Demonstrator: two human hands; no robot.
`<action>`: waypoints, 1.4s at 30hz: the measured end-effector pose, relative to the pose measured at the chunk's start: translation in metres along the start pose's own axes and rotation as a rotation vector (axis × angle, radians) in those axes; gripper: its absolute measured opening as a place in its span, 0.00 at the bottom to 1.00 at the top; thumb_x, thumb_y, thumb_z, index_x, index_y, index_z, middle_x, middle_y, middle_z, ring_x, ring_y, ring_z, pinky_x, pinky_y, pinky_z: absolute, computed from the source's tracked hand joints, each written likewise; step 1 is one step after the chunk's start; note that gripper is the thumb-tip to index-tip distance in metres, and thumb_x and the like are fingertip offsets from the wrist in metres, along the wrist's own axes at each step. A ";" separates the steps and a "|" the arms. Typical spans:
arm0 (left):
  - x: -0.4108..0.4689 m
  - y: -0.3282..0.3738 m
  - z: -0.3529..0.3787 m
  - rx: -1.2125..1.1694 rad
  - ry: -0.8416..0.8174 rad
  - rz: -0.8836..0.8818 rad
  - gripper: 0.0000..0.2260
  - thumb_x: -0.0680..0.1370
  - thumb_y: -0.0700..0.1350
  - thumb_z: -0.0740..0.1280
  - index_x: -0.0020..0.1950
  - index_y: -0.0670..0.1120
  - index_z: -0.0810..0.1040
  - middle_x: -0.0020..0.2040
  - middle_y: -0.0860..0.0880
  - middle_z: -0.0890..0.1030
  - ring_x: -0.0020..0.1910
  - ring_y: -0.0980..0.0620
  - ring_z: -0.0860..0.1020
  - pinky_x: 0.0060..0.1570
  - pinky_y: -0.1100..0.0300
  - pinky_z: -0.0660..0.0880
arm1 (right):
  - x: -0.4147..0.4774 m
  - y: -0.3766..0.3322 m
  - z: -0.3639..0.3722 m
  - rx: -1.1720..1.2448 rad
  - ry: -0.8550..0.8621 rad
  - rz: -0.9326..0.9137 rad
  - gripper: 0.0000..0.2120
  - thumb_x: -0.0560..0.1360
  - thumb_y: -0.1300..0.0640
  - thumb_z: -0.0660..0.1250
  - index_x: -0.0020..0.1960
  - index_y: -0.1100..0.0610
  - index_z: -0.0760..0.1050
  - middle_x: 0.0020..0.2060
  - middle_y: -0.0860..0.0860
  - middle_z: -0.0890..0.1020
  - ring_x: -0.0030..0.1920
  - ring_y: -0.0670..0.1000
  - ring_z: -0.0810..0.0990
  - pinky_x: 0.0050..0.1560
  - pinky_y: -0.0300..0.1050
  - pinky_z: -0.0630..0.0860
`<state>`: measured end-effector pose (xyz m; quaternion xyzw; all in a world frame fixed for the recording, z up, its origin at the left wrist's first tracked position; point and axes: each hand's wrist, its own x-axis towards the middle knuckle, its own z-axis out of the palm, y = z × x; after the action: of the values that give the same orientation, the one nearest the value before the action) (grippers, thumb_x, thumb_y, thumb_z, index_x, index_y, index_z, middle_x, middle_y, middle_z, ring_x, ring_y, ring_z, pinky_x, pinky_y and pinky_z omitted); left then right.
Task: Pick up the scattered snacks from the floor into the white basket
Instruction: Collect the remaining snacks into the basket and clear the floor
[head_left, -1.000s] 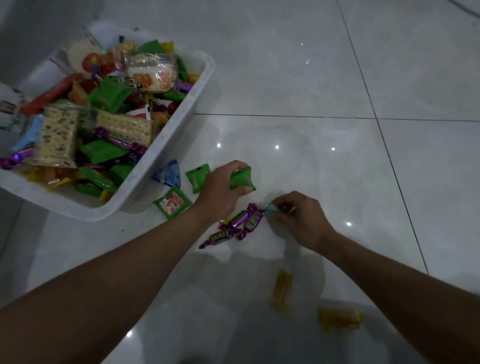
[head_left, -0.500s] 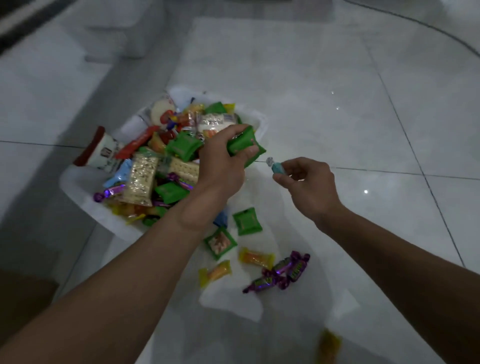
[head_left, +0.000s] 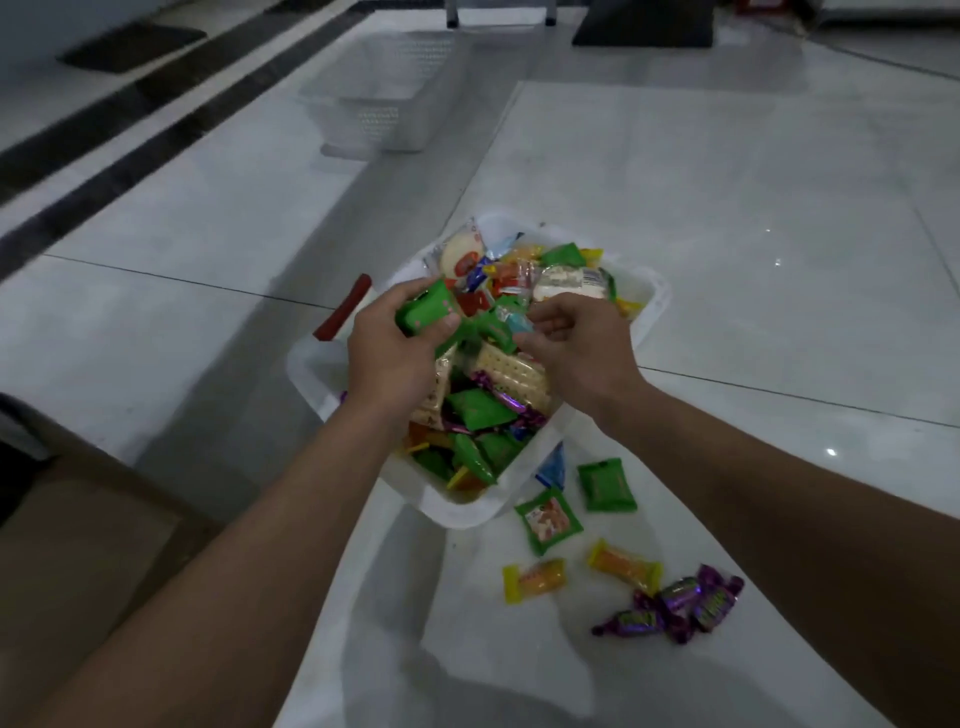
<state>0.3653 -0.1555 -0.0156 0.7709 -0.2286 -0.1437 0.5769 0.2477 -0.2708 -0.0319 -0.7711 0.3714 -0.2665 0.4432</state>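
- Snacks (head_left: 480, 410) lie heaped in the white basket (head_left: 311, 376). It sits on the tiled floor (head_left: 727, 208) with its long axis running away from us and to the right.
- Our left hand (head_left: 387, 358) hangs over the heap, fingers and thumb curled round a green packet (head_left: 426, 312). The packet is tilted, with its long axis running roughly left to right across the fingers.
- Our right hand (head_left: 576, 353) is over the basket too, fingers curled inward. A small pale-blue sweet (head_left: 517, 323) sits right at the fingertips, and we cannot tell whether it is pinched or lying loose on the heap.
- A red stick (head_left: 343, 307) leans over the basket's far left rim, slanting up and to the right.
- On the floor just beside the basket's near right wall we see three more snacks:
  - a blue triangular packet (head_left: 551, 465), its tip pointing away from us;
  - a plain green pouch (head_left: 607, 485);
  - a green picture packet (head_left: 548, 521), turned at an angle.
- Nearer to us lie two sweets. The left orange sweet (head_left: 535, 580) has its long axis almost left to right, and the right orange sweet (head_left: 625, 564) slants down to the right.
- A cluster of purple sweets (head_left: 675, 608) lies farthest right. They touch one another, and their long axes slant up to the right.
- A mesh basket (head_left: 384, 104) stands far behind, well apart from the rest.
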 end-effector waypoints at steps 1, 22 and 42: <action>0.001 -0.004 -0.004 0.041 -0.008 0.004 0.15 0.73 0.40 0.73 0.56 0.54 0.79 0.50 0.54 0.81 0.50 0.55 0.80 0.56 0.53 0.78 | 0.003 -0.001 0.005 -0.007 -0.001 -0.002 0.10 0.71 0.60 0.74 0.51 0.60 0.80 0.40 0.49 0.78 0.43 0.49 0.77 0.52 0.48 0.79; -0.034 0.013 0.025 0.582 -0.246 0.321 0.21 0.77 0.49 0.67 0.70 0.50 0.71 0.69 0.50 0.72 0.69 0.51 0.67 0.68 0.56 0.62 | -0.048 0.043 -0.061 -0.308 -0.071 0.032 0.25 0.73 0.50 0.72 0.67 0.53 0.73 0.64 0.51 0.77 0.63 0.50 0.75 0.61 0.42 0.70; -0.135 -0.100 0.110 0.714 -0.993 0.403 0.27 0.74 0.51 0.69 0.72 0.49 0.68 0.71 0.48 0.70 0.72 0.48 0.64 0.70 0.62 0.56 | -0.196 0.174 -0.108 -0.357 -0.271 0.157 0.25 0.67 0.65 0.75 0.63 0.56 0.77 0.62 0.53 0.78 0.64 0.55 0.74 0.63 0.40 0.66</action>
<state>0.2150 -0.1528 -0.1487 0.6991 -0.6426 -0.2872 0.1262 -0.0048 -0.2226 -0.1515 -0.8346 0.4086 -0.0552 0.3653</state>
